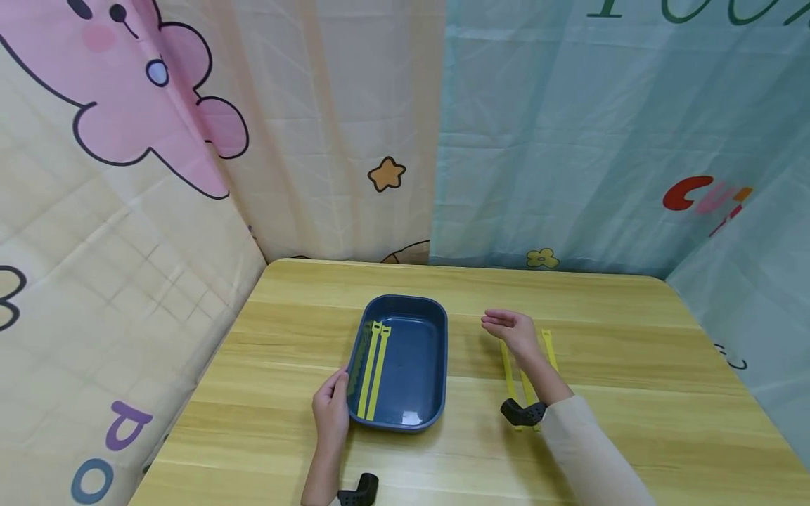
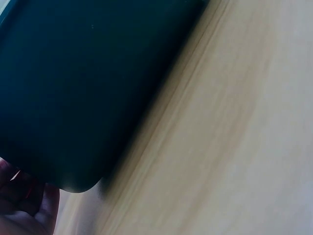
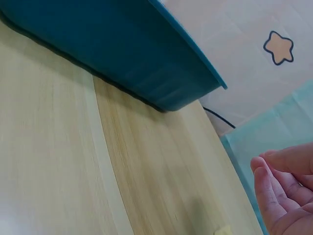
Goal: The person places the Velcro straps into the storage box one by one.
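A dark blue tray [image 1: 414,365] lies on the table with yellow strips [image 1: 378,372] lengthwise along its left side. My left hand [image 1: 331,411] grips the tray's left edge near the front corner; in the left wrist view its fingers [image 2: 49,205] are at the corner of the tray [image 2: 73,98]. To the right of the tray, my right hand [image 1: 515,337] is held above the table, empty, fingers extended toward the left. More yellow strips [image 1: 508,369] lie below it, partly hidden by the hand and forearm. The right wrist view shows the hand [image 3: 288,188] apart from the tray [image 3: 122,54].
The wooden table [image 1: 291,316] runs back to hanging printed curtains [image 1: 342,140]. A black device [image 1: 524,413] is worn on the right wrist, another [image 1: 361,490] on the left. A strip's end [image 3: 224,230] shows at the bottom of the right wrist view.
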The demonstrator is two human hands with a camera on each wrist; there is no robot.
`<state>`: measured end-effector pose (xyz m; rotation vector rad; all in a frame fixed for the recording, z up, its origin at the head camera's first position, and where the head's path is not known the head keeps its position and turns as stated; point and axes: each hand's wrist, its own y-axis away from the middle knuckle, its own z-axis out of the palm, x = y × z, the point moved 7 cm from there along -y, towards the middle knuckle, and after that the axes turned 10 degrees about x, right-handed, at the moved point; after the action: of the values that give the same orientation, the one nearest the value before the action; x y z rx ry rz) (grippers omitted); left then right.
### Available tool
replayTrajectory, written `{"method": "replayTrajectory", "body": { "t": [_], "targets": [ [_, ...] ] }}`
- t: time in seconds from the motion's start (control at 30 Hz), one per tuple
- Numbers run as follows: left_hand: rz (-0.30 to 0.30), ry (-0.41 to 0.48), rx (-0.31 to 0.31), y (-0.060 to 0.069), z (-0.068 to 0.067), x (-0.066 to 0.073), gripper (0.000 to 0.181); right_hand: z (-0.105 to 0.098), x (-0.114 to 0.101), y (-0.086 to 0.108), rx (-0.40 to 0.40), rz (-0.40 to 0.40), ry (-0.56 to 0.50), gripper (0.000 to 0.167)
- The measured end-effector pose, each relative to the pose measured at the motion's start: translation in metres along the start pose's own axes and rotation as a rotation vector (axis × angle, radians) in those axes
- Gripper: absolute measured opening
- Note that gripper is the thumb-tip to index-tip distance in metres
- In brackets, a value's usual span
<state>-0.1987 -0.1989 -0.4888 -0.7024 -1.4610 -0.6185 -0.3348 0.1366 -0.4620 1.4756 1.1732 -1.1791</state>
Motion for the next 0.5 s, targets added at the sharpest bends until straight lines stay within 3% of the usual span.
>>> {"method": "replayTrajectory", "body": {
  "t": [0.5],
  "targets": [
    [-0.001, 0.007, -0.013, -0.001, 0.000, -0.002, 0.028, -0.032, 0.007, -0.003, 0.050, -0.031, 0.052, 0.039]
  ]
}}
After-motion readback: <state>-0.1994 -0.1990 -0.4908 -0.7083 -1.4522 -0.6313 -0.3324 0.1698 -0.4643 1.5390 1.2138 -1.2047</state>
